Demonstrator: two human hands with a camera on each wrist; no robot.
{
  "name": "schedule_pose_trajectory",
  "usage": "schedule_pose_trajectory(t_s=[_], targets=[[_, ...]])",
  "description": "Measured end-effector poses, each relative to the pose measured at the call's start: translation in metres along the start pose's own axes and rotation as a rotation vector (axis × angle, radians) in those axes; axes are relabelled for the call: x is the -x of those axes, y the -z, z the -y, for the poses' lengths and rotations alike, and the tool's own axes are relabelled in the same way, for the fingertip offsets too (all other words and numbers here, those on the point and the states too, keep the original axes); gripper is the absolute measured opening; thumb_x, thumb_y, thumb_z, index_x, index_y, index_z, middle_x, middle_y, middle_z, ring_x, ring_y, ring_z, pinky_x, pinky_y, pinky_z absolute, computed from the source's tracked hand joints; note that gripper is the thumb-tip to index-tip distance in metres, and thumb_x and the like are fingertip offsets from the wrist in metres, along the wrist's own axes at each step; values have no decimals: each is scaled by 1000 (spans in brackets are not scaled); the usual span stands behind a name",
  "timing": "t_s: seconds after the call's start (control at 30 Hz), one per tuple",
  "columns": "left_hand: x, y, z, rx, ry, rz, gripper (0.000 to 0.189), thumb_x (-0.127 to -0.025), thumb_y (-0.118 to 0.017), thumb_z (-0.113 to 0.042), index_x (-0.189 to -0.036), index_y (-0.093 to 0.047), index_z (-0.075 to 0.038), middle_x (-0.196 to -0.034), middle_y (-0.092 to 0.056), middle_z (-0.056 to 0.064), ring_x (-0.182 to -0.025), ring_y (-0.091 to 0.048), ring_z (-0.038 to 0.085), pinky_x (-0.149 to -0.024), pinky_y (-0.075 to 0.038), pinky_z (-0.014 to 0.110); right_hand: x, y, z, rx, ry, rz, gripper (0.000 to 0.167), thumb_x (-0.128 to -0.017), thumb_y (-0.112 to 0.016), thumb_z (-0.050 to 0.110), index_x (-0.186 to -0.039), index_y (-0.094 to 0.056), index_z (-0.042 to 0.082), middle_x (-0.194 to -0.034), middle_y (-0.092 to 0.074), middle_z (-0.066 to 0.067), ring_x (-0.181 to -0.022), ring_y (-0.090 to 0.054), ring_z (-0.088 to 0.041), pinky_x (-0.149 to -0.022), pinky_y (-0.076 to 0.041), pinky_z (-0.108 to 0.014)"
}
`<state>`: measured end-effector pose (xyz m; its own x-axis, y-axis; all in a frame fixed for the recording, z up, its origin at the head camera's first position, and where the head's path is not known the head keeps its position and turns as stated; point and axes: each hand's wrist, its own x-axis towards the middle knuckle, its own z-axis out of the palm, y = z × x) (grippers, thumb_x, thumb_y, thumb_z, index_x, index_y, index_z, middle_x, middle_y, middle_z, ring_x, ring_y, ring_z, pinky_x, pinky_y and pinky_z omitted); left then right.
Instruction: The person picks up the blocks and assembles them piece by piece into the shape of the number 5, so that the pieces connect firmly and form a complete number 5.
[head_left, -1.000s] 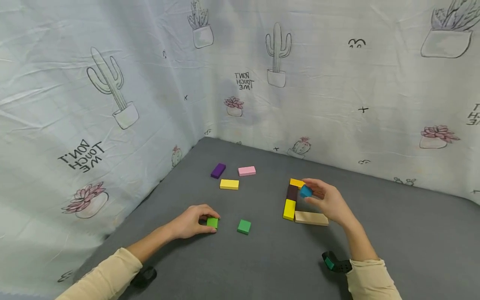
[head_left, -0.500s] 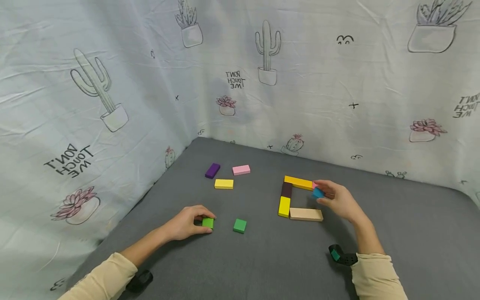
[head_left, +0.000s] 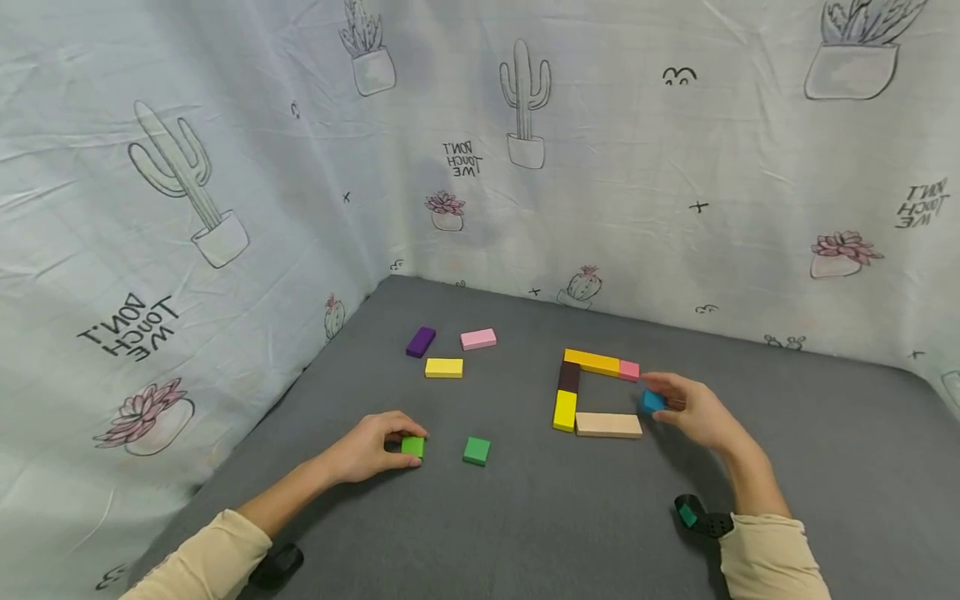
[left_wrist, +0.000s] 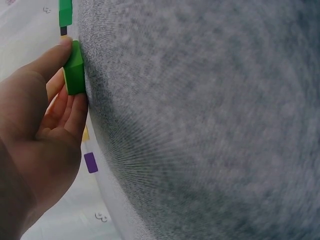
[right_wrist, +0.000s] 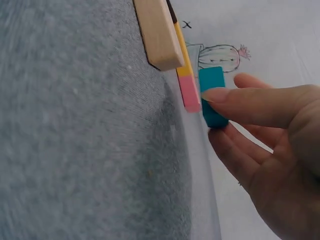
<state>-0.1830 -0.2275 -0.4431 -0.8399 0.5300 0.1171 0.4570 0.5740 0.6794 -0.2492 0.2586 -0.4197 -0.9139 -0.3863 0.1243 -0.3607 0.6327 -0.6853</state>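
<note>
On the left of the grey table, my left hand point(head_left: 375, 448) pinches a light green block point(head_left: 412, 447) between thumb and fingers; the left wrist view shows this green block point(left_wrist: 75, 70) at the table surface. My right hand point(head_left: 697, 408) holds a blue block point(head_left: 652, 402) by thumb and fingertips, at the right end of a block outline. That outline has an orange block point(head_left: 592, 361), a pink block point(head_left: 629, 370), a dark brown block point(head_left: 569, 377), a yellow block point(head_left: 565, 411) and a bare wood block point(head_left: 608, 425). Up close, the blue block point(right_wrist: 212, 110) is beside the pink end.
A green block point(head_left: 476, 451) lies right of my left hand. Farther back are a purple block point(head_left: 421, 342), a light pink block point(head_left: 478, 339) and a pale yellow block point(head_left: 444, 368). A cactus-print curtain point(head_left: 615, 167) borders the table's back and left.
My right hand has moved right with the blue block, away from the orange block, uncovering the pink block at its end. The left hand keeps its hold; the head view has shifted slightly.
</note>
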Motion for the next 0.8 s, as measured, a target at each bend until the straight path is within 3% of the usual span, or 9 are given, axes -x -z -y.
schedule_pose_trajectory(t_s=[0.3, 0.5, 0.8], targets=[[-1, 1, -1, -6, 3, -2, 34, -84, -75, -23, -112, -67, -6, -106, -62, 0, -90, -57, 12, -82, -51, 31, 4, 2, -5, -20, 23, 110, 56, -82, -66, -13, -134, -46, -7, -119, -54, -29, -110, -51, -46, -89, -44, -57], [-1, 1, -3, 0, 12, 0, 35, -83, -76, -23, -112, -67, -6, -106, -62, -1, -91, -57, 11, -82, -52, 31, 9, 4, -3, -38, 2, 204, 58, -81, -65, -15, -135, -44, -7, -112, -54, -21, -101, -55, -39, -81, -51, -49], [-3, 0, -2, 2, 25, 3, 35, -82, -77, -20, -113, -67, -7, -107, -61, -2, -92, -57, 12, -84, -51, 30, 15, 5, 0, -35, -69, 236, 39, -81, -70, -7, -118, -59, -11, -108, -62, -20, -96, -59, -31, -75, -51, -36]])
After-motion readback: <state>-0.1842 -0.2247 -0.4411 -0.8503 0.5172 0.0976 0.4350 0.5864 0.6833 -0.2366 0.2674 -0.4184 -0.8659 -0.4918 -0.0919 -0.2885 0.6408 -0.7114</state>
